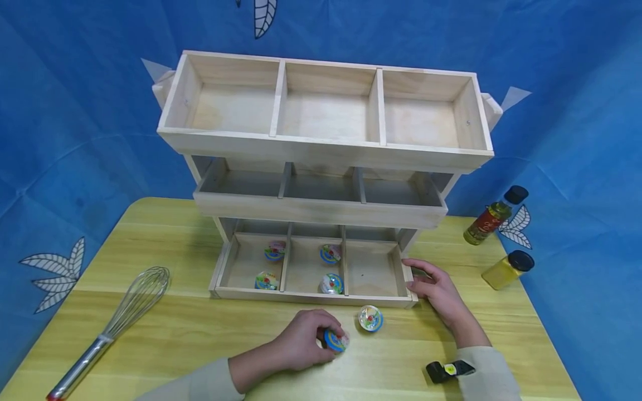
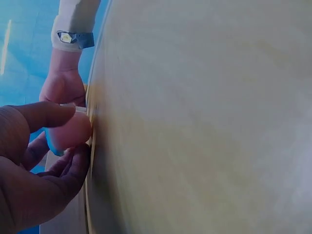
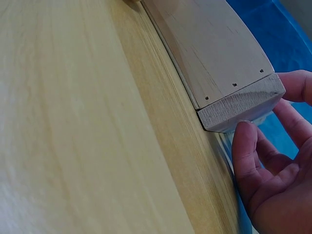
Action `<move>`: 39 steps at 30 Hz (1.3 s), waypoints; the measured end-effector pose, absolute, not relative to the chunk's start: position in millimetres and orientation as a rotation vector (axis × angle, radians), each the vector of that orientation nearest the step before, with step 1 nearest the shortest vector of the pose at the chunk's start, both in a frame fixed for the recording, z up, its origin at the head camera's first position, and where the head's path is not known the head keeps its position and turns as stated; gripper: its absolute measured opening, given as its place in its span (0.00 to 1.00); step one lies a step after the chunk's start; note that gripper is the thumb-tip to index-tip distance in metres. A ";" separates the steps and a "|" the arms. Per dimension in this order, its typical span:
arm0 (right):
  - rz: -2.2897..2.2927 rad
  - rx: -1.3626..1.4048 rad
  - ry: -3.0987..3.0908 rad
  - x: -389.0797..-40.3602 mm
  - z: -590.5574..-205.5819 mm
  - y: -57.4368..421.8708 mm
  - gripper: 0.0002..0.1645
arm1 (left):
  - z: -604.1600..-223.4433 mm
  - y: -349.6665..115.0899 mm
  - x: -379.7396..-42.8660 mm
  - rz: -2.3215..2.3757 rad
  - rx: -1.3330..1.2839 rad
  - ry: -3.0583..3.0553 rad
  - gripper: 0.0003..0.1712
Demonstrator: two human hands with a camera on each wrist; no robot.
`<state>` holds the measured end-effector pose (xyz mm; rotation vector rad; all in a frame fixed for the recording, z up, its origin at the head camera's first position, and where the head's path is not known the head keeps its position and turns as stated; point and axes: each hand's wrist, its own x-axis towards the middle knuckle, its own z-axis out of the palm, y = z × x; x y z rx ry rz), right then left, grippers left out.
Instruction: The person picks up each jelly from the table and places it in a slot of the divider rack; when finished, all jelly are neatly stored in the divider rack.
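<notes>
Visibility first: the red-tipped handle end of the whisk (image 1: 112,328) meets the lower edge of the head view, and the left sleeve (image 1: 195,384) is cut off there. The rear of the bottom tier of the wooden rack (image 1: 321,149) lies in shadow beneath the upper tiers. In the left wrist view the held cup is blurred and partly covered by the fingers.

Labels: the oil bottle (image 1: 489,221) bears a red label, its lettering too small to read. Printing on the cup lids is likewise illegible. The black-capped jar (image 1: 507,269) stands near the bottle.

Hands: the left hand (image 1: 303,341) pinches a jelly cup (image 1: 336,341) between thumb and fingers, in front of the rack, over the surface (image 1: 401,373). A loose cup (image 1: 370,319) sits just beside it. Two cups (image 1: 266,280) occupy the bottom tier's left compartment; two more (image 1: 331,284), the middle one. The right hand (image 1: 441,292) grips that tier's right end, index finger at the rim, thumb against the outer face; the index fingertip is hidden in the right wrist view.
</notes>
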<state>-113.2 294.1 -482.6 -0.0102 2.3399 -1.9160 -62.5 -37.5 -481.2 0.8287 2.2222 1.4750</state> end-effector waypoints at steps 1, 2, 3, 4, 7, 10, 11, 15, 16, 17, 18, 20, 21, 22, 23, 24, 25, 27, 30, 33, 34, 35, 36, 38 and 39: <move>-1.912 -0.012 2.340 -113.4 -482.7 293.9 0.31 | -481.6 -37.9 -62.2 1.469 0.833 2.223 0.18; -1.906 -0.012 2.342 -113.5 -482.7 293.8 0.31 | -481.8 -38.3 -62.0 1.463 0.842 2.225 0.18; -1.902 -0.010 2.342 -113.6 -482.6 293.7 0.31 | -481.8 -38.6 -61.8 1.457 0.851 2.228 0.18; -1.902 -0.006 2.340 -113.7 -482.5 293.6 0.31 | -482.0 -38.8 -61.5 1.452 0.859 2.229 0.18; -1.897 -0.002 2.341 -113.5 -482.0 293.3 0.32 | -482.6 -38.8 -61.1 1.440 0.881 2.230 0.19; -1.898 0.006 2.343 -113.5 -481.7 293.0 0.31 | -483.1 -38.1 -60.9 1.459 0.883 2.213 0.19; -1.896 0.003 2.344 -113.5 -481.7 293.0 0.32 | -482.9 -37.7 -61.0 1.472 0.879 2.206 0.19; -1.892 0.004 2.346 -113.9 -482.3 293.2 0.31 | -481.0 -34.9 -62.2 1.547 0.845 2.158 0.20; -1.892 0.004 2.347 -114.0 -482.6 293.2 0.31 | -480.0 -33.9 -62.8 1.563 0.841 2.154 0.20; -1.890 0.004 2.351 -114.1 -482.8 293.3 0.31 | -479.5 -32.8 -63.8 1.579 0.846 2.153 0.21; -1.891 0.002 2.352 -114.1 -482.2 293.4 0.31 | -478.1 -31.7 -64.7 1.589 0.849 2.154 0.21; -1.893 0.004 2.353 -114.3 -481.7 293.3 0.31 | -474.3 -29.0 -67.3 1.607 0.855 2.158 0.21; -1.890 0.005 2.354 -114.5 -481.6 293.4 0.31 | -472.0 -27.5 -68.6 1.619 0.851 2.157 0.22; -1.888 0.006 2.353 -114.5 -481.6 293.3 0.31 | -469.5 -25.8 -70.1 1.628 0.847 2.162 0.22; -1.886 0.004 2.354 -114.6 -481.5 293.5 0.31 | -466.9 -24.1 -71.7 1.638 0.843 2.163 0.22; -1.883 0.003 2.354 -114.6 -481.3 293.7 0.31 | -463.8 -22.3 -73.5 1.645 0.835 2.162 0.22; -1.880 0.004 2.354 -114.8 -481.9 293.9 0.31 | -461.3 -20.3 -75.3 1.655 0.826 2.163 0.21; -1.873 0.002 2.359 -114.7 -482.2 294.6 0.31 | -457.3 -15.6 -79.4 1.677 0.819 2.166 0.21; -1.869 0.002 2.363 -114.9 -482.5 295.3 0.31 | -452.5 -7.3 -86.2 1.709 0.820 2.159 0.20; -1.866 0.005 2.368 -114.9 -482.6 295.8 0.31 | -448.8 2.0 -92.6 1.738 0.808 2.158 0.20; -1.867 0.006 2.369 -114.8 -482.7 295.8 0.31 | -447.6 5.2 -94.4 1.752 0.799 2.151 0.20; -1.868 0.006 2.368 -114.8 -482.8 295.8 0.31 | -446.3 8.2 -96.4 1.760 0.792 2.157 0.19; -1.870 0.006 2.368 -114.6 -483.0 295.8 0.31 | -445.2 11.3 -98.2 1.767 0.778 2.162 0.19; -1.875 0.004 2.363 -114.5 -483.4 295.7 0.31 | -443.4 17.3 -102.2 1.784 0.754 2.168 0.20; -1.878 0.001 2.361 -114.4 -483.7 295.7 0.31 | -442.5 20.2 -104.3 1.790 0.745 2.172 0.20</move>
